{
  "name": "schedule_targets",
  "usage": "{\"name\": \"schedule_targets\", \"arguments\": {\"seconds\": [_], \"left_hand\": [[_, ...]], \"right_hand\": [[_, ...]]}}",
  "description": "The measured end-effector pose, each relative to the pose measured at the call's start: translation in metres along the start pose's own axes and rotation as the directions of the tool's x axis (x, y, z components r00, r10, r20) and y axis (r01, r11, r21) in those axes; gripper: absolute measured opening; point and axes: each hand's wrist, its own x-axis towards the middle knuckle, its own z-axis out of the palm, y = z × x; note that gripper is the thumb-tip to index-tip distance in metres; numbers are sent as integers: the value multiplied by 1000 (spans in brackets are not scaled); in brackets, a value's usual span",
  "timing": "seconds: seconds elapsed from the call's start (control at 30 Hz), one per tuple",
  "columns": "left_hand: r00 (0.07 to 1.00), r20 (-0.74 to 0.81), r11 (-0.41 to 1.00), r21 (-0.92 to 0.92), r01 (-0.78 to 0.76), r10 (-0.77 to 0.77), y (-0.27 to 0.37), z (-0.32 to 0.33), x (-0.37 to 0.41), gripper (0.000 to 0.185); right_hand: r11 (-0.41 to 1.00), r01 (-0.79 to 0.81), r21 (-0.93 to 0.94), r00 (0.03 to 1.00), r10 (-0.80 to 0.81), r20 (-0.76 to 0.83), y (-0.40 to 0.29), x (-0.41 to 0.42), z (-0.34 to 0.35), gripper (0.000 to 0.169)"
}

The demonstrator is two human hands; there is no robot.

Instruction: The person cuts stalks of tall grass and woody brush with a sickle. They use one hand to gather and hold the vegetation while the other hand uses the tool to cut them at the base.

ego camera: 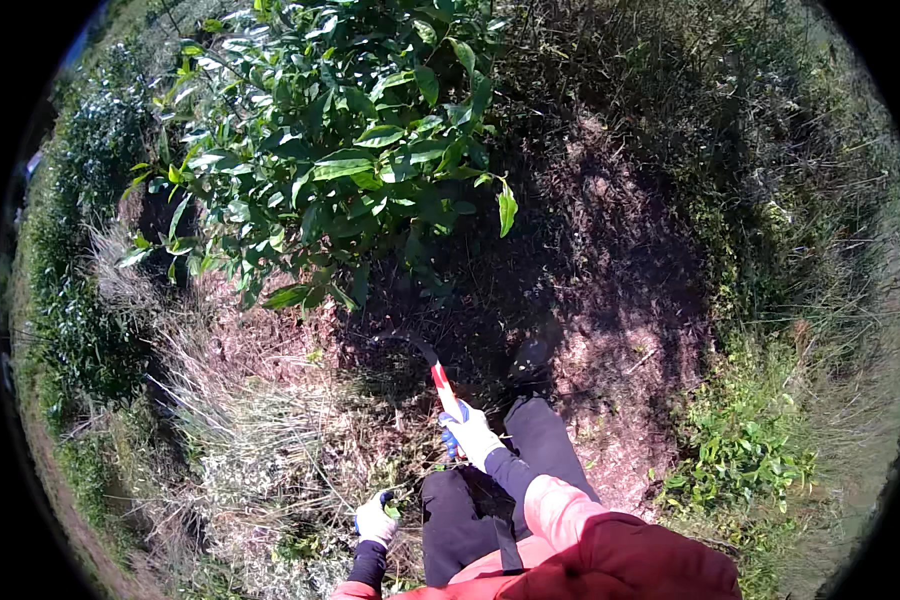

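Note:
My right hand [470, 435], in a white work glove with blue grip coating, is closed around the red and white handle of a sickle [444, 388]. The sickle's curved dark blade reaches up and left over shaded soil, below a leafy green shrub [375, 165]. Lower left, my left hand [377, 519], gloved the same way, is beside my knee with a bit of green leaf at its fingers. Whether it grips that leaf or weeds is not plain. Dry cut grass [255, 420] lies in front of and left of this hand.
Bare reddish soil [607, 360] runs up the right of the shrub, partly in shadow. Low green weeds [742, 457] grow at the right, and taller grass [780, 172] stands at the upper right. More bushes [82, 330] line the left. My dark-trousered legs are just below the sickle.

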Motion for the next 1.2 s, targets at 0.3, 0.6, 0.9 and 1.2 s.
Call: {"name": "schedule_targets", "arguments": {"seconds": [0.3,0.6,0.9,1.2], "left_hand": [[952,-123,944,213,-251,280,106,-70,53,24],[892,420,362,815,-453,171,221,-96,83,85],[737,616,374,637,-673,277,335,-5,90,37],[595,645,586,269,-764,480,472,58,32,23]], "right_hand": [[973,194,128,946,-150,-289,-125,-116,-126,12],[910,219,352,902,-51,-428,-75,-195,-195,9],[735,280,617,804,172,-569,8,-254,-277,9],[701,291,651,805,188,-562,-21,-313,-357,8]]}}
